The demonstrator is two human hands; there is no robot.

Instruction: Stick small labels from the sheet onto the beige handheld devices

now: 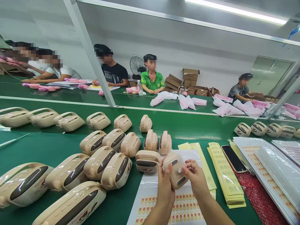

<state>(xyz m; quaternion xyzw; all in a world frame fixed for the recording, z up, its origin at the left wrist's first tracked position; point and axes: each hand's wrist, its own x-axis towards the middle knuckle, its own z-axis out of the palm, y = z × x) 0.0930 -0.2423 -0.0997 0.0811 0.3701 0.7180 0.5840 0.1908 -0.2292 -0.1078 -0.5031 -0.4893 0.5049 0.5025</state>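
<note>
My left hand (166, 179) is wrapped round a small beige handheld device (174, 168), which looks like a mini speaker with two dark strips on the face turned to me. Thumb and fingers of my right hand (194, 175) pinch a small pale sticker (180, 170) at the device's right side. Beneath both hands lies a white sheet (150, 187) with rows of oval orange-and-yellow stickers. Just behind the held device stands another beige device (147, 161) with a dark window.
Several more beige devices with handles (67, 172) fill the left of the green table. To the right lie yellow label sheets (223, 172), a phone (233, 158), red bubble wrap (260, 200) and sticker sheets (262, 168). Several people sit across a green conveyor (131, 112).
</note>
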